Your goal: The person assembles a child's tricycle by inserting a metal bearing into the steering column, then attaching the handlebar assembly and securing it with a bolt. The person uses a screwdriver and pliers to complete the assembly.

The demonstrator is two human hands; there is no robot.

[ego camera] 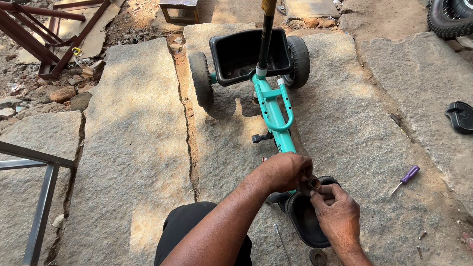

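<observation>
A teal child's tricycle frame (271,108) lies on stone slabs, its two black rear wheels (200,79) and black rear basket (234,57) pointing away from me. My left hand (282,170) grips the front end of the frame. My right hand (336,213) holds a small brownish tubular part (312,184) at that same front end, fingers pinched around it. Below both hands lies the black front wheel or mudguard (302,220), partly hidden by them.
A purple-handled screwdriver (406,177) lies to the right, with small screws (421,235) near it. A thin metal rod (282,247) and a round washer (318,257) lie near my knee. A black seat (462,117), a motorcycle tyre (452,10) and metal frames (33,171) surround the area.
</observation>
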